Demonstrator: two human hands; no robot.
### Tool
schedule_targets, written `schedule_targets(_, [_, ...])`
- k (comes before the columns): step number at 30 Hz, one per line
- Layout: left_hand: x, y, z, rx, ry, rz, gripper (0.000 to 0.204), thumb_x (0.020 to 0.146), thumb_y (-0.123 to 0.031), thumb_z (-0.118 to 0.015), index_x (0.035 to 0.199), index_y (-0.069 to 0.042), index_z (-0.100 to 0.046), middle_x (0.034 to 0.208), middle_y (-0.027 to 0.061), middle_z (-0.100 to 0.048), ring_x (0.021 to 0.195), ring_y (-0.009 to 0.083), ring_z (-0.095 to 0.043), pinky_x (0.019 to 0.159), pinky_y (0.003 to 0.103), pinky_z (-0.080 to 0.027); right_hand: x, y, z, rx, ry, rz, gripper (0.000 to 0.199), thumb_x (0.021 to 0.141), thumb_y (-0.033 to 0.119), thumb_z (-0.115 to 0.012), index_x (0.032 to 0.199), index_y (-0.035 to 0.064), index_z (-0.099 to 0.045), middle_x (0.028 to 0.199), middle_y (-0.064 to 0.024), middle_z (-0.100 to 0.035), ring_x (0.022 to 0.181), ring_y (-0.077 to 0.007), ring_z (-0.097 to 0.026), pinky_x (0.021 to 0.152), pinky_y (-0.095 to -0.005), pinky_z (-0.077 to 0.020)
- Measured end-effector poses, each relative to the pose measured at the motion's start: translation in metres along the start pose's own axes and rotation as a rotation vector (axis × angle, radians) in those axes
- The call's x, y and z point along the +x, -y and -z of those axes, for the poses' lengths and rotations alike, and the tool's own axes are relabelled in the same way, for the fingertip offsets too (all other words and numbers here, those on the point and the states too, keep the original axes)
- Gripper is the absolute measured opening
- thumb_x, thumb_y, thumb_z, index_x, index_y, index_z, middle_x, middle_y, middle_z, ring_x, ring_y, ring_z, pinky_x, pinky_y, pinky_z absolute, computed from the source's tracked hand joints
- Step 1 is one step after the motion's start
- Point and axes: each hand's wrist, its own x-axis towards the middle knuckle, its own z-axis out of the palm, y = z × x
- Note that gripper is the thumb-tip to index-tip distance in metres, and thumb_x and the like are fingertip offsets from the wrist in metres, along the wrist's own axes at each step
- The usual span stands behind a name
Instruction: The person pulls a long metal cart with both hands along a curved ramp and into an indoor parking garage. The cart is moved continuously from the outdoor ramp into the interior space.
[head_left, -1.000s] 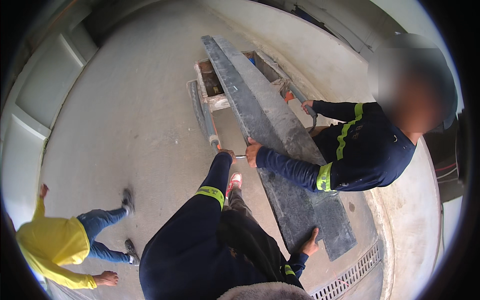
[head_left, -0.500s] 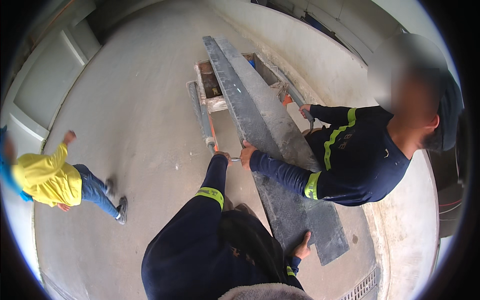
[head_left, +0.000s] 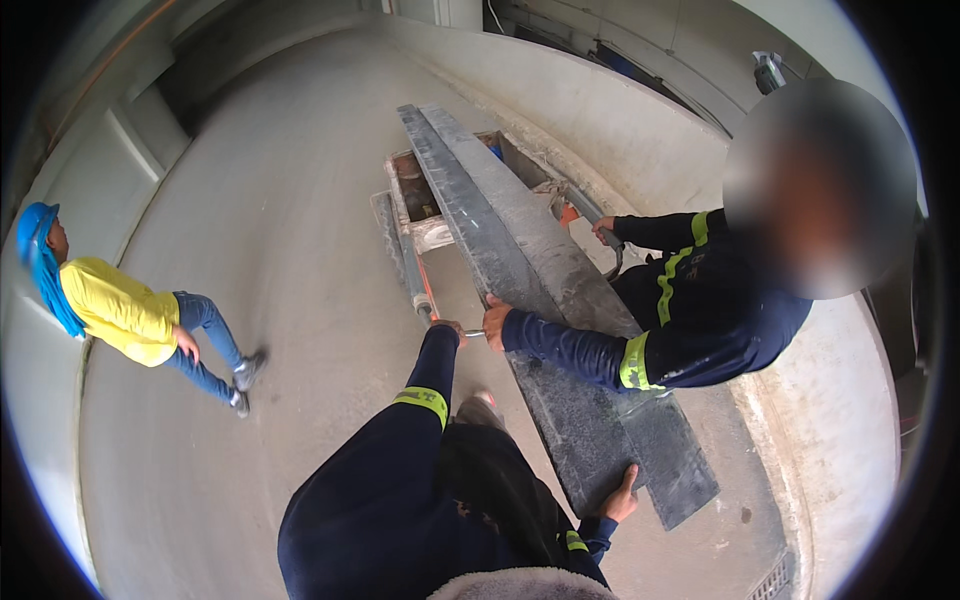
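Two long dark grey slabs [head_left: 560, 400] lie side by side, lengthwise on a handcart with a dirty box body [head_left: 432, 234]. My left hand [head_left: 450, 330] is closed round the metal bar of the cart's left handle [head_left: 415, 270]. At the slabs' near end my right hand [head_left: 622, 494] grips the edge, thumb on top and fingers mostly hidden. A co-worker in a dark top with yellow-green bands [head_left: 690, 320] stands at the right. One of that person's hands [head_left: 496, 322] holds the slab's left edge beside my left hand; the other [head_left: 604, 230] is on the right handle.
A low pale wall [head_left: 640, 120] curves along the right, behind the co-worker. To the left, a person in a yellow shirt and blue headwear [head_left: 125, 310] walks on the concrete floor [head_left: 270, 200]. A panelled wall [head_left: 100, 190] bounds the left side. A floor grate [head_left: 770, 580] shows at lower right.
The floor grate has slid toward the lower right in view, and the cart and slabs sit slightly lower. The person in yellow has lowered a raised arm and stepped. Both my hands keep their holds.
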Motion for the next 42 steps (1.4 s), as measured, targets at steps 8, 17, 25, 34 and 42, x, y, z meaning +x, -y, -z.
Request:
schedule_targets(8, [0.006,0.009,-0.034,0.186,-0.143,0.002,0.037,0.076,-0.031,-0.040,0.100,-0.012,-0.062,0.104,0.0084,-0.060,0.096,0.0176,-0.058,0.081,0.032,-0.046,0.002,0.001,0.008,0.053,0.099,-0.083,0.062,0.073,0.046,-0.063,0.089,-0.0134,-0.059,0.085,-0.0135,-0.060,0.074,-0.0175,-0.053,0.070,-0.0302,-0.0429])
schedule_targets(17, [-0.006,0.009,0.074,-0.033,0.011,0.055,0.037,0.075,-0.033,-0.046,0.100,-0.013,-0.063,0.104,0.0075,-0.060,0.099,0.0213,-0.057,0.084,0.037,-0.044,-0.012,0.050,-0.018,-0.105,-0.114,-0.043,0.075,0.066,0.059,-0.063,0.063,-0.0154,-0.056,0.059,-0.0102,-0.053,0.056,-0.0152,-0.044,0.055,-0.0331,-0.0409])
schedule_targets(25, [0.000,-0.002,0.076,-0.063,0.148,0.065,0.039,0.075,-0.031,-0.044,0.105,-0.012,-0.060,0.108,0.0089,-0.058,0.101,0.0229,-0.056,0.084,0.036,-0.045,-0.007,0.034,-0.035,0.006,-0.096,-0.041,0.071,0.069,0.054,-0.063,0.064,-0.0161,-0.054,0.063,-0.0133,-0.054,0.057,-0.0174,-0.044,0.055,-0.0358,-0.0408])
schedule_targets(34, [0.048,-0.026,0.023,-0.115,0.056,0.035,0.037,0.074,-0.030,-0.042,0.097,-0.010,-0.062,0.100,0.0118,-0.061,0.094,0.0227,-0.059,0.080,0.033,-0.047,0.032,0.034,-0.018,0.037,-0.077,-0.033,0.064,0.072,0.051,-0.062,0.073,-0.0128,-0.058,0.066,-0.0097,-0.056,0.061,-0.0144,-0.047,0.056,-0.0304,-0.0411])
schedule_targets(42, [0.013,-0.021,0.006,-0.032,0.034,0.017,0.036,0.074,-0.029,-0.042,0.097,-0.010,-0.063,0.100,0.0090,-0.061,0.093,0.0226,-0.060,0.079,0.032,-0.047,0.013,0.013,0.008,0.114,-0.008,-0.060,0.065,0.074,0.050,-0.060,0.085,-0.0143,-0.056,0.074,-0.0123,-0.056,0.065,-0.0148,-0.049,0.060,-0.0295,-0.0412])
